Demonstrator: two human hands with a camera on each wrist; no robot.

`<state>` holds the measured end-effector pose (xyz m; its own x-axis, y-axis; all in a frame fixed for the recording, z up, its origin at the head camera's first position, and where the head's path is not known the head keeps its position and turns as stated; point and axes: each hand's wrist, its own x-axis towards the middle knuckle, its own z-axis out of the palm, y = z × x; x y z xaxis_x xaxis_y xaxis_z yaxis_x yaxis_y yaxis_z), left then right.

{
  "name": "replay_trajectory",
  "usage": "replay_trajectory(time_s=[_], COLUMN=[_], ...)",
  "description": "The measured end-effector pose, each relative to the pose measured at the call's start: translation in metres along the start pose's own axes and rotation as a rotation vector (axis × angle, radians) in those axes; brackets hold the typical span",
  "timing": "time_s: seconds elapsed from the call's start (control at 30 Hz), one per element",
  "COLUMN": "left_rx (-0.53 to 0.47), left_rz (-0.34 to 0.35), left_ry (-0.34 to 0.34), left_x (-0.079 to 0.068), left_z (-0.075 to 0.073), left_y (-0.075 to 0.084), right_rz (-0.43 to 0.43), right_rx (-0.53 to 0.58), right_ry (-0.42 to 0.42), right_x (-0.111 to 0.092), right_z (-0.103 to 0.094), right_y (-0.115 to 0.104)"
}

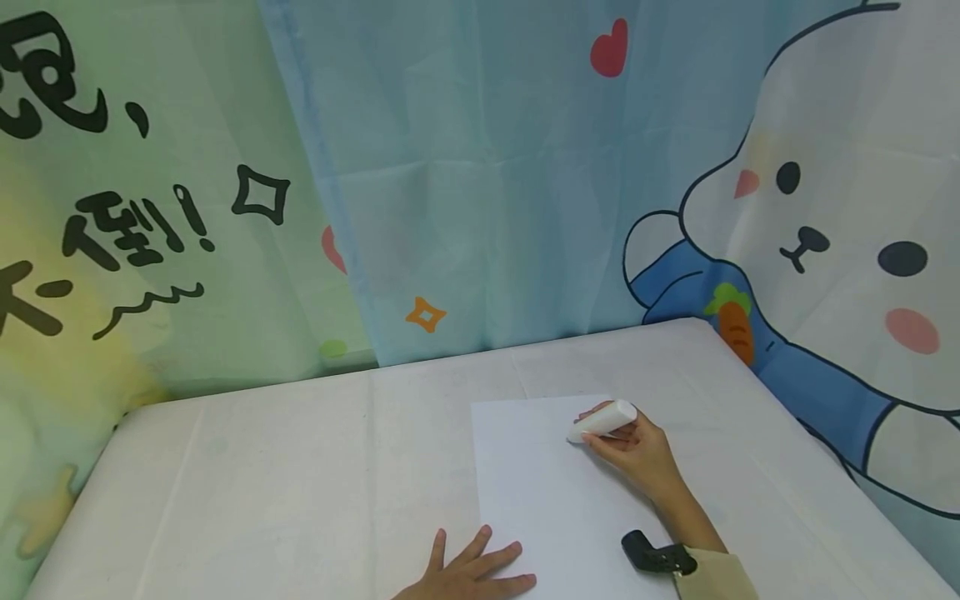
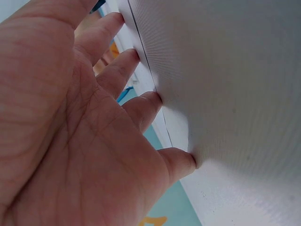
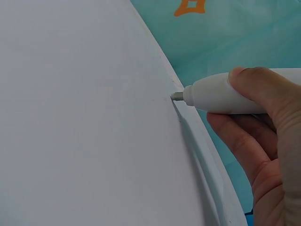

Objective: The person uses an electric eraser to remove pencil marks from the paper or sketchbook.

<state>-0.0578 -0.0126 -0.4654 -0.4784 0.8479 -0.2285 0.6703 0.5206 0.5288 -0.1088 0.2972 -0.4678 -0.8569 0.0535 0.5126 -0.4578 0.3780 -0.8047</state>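
At the frame's bottom centre, the left hand [image 1: 468, 577] rests spread and ungripping on the paper [image 1: 525, 475]; right of centre, the right hand [image 1: 639, 450] pinches the pen [image 1: 606, 419], tip seemingly touching paper. Light, even pressure and firmly planted left fingers should serve best.

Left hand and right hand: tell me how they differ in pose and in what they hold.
The left hand spreads its fingers, while the right hand curls round a white pen-shaped tool. The left hand grips nothing and lies across the left edge of the paper; the right hand is at the paper's upper right. Both are bare.
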Motion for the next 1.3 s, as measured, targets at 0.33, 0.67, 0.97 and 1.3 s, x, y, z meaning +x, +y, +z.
replay_trajectory(time_s=[0.33, 0.67, 0.97, 1.3], left_rx=[0.014, 0.019, 0.015, 0.005], left_rz=[-0.006, 0.004, 0.036, 0.022], left_ry=[-0.014, -0.005, 0.029, 0.024], left_x=[0.0002, 0.0003, -0.0003, -0.0007], left_z=[-0.0020, -0.0009, -0.0012, -0.0013], left_y=[0.0019, 0.0003, 0.0001, 0.0021], right_rz=[-0.019, -0.006, -0.008, 0.025], right_rx=[0.011, 0.015, -0.001, 0.006], right_ry=[0.007, 0.010, 0.024, 0.035], right_x=[0.0000, 0.0003, -0.0002, -0.0007], right_z=[-0.0011, -0.0032, -0.0046, -0.0068], right_y=[0.0001, 0.0001, -0.0007, -0.0030])
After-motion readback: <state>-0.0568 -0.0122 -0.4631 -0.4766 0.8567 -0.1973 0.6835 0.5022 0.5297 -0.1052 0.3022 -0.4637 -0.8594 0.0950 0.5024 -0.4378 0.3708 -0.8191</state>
